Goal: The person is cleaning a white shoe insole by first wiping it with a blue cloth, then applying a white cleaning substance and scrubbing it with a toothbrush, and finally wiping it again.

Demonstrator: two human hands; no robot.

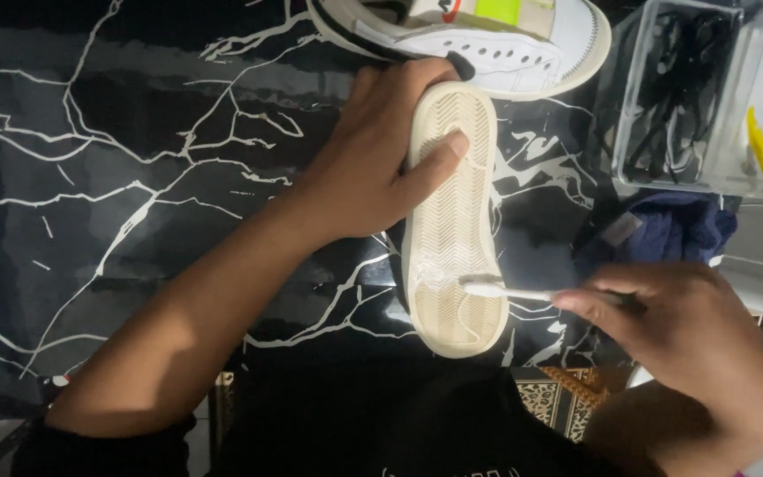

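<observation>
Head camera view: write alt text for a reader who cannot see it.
A left hand holds a cream-soled sneaker sole-up on a black marble-patterned table while the right hand presses a white toothbrush to the sole. A second sneaker and a clear plastic container sit behind.

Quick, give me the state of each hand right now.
Left hand: closed on the upturned shoe, thumb across its sole.
Right hand: closed on a small white brush, bristles touching the sole.
</observation>
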